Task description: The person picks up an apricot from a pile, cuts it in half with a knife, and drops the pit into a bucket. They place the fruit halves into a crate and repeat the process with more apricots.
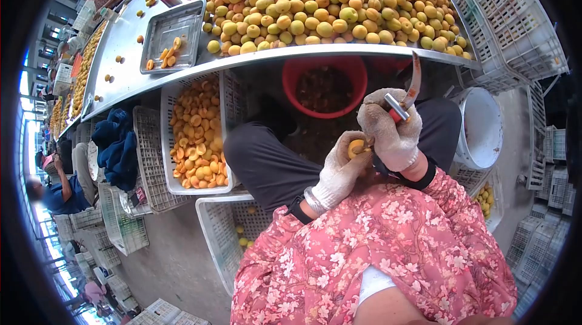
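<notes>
Above my lap, my left hand (338, 173) in a whitish knit glove is closed around an orange-yellow apricot (356, 148). My right hand (393, 128), gloved and soiled, grips a knife with a curved blade (414, 79) that points up and away from the fruit. The knife's short metal piece (396, 107) with a red end shows across the palm. My right fingertips meet the apricot beside my left fingers; the exact contact there is partly hidden. Past my hands, a red basin (357, 96) holds dark brownish scraps.
Whole apricots (315, 3) are heaped on the metal table (124, 55), where a steel tray (197, 28) holds a few cut pieces. A white crate (170, 170) of apricot halves stands left of my knees. To the right are a white bucket (485, 128) and stacked crates (515, 22).
</notes>
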A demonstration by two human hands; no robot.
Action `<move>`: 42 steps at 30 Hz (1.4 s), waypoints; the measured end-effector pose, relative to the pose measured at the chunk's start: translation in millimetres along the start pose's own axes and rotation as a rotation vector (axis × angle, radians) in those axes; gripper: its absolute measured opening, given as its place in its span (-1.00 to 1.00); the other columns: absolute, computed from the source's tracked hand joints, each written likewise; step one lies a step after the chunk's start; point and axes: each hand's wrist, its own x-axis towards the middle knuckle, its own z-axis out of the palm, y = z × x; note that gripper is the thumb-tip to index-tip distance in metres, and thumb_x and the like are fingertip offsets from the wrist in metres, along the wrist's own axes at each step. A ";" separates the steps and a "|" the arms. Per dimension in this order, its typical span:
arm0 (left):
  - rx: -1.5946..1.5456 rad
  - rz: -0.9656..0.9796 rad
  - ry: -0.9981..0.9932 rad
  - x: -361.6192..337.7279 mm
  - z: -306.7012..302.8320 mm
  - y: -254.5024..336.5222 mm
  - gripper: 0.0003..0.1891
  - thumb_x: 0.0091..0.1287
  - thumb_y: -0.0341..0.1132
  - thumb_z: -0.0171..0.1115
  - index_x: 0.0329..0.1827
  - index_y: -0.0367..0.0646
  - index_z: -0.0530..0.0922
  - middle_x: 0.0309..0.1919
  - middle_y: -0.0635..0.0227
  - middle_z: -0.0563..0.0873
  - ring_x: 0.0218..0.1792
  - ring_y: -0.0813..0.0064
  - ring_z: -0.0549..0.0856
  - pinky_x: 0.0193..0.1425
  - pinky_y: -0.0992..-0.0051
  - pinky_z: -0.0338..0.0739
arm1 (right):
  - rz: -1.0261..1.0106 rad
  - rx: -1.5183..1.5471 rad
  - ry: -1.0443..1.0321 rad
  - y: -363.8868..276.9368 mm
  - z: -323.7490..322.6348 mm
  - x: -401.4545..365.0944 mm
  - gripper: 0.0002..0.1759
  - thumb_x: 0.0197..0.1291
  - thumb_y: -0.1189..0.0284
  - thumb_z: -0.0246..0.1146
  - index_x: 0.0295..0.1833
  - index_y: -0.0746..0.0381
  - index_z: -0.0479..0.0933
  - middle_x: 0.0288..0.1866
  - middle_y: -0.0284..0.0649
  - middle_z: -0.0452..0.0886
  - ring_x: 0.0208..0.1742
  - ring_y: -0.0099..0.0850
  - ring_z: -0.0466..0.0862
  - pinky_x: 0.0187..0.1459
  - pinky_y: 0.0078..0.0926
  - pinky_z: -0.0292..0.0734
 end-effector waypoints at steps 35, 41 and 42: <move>-0.273 -0.251 -0.120 36.1 -24.5 -10.2 -0.24 0.50 0.40 -0.29 -0.01 -0.18 0.58 -0.37 0.35 0.62 -0.47 0.56 0.63 -0.39 0.52 0.61 | 0.465 0.292 0.313 39.3 -37.0 12.3 -0.81 0.41 0.33 0.29 -0.26 0.16 0.50 -0.70 -0.45 0.36 -0.79 -0.60 0.28 -0.72 -0.54 0.15; 0.085 -0.170 0.069 62.6 -34.1 -15.9 -0.28 0.58 0.31 -0.31 0.16 -0.18 0.56 -0.05 0.30 0.72 -0.29 0.54 0.70 -0.17 0.53 0.60 | -0.102 -0.671 -0.260 59.3 -36.6 2.6 -0.69 0.19 0.35 0.38 -0.03 0.23 0.53 -0.39 -0.08 0.69 -0.32 -0.09 0.76 -0.26 -0.25 0.65; 0.172 -0.146 0.044 63.6 -36.8 -6.3 -0.38 0.60 0.21 -0.22 0.16 -0.18 0.56 -0.09 0.30 0.71 -0.31 0.54 0.69 -0.20 0.53 0.59 | -0.009 -0.769 -0.287 57.1 -36.8 6.2 -0.67 0.18 0.31 0.38 -0.01 0.22 0.52 -0.36 -0.03 0.69 -0.29 -0.03 0.74 -0.25 -0.20 0.65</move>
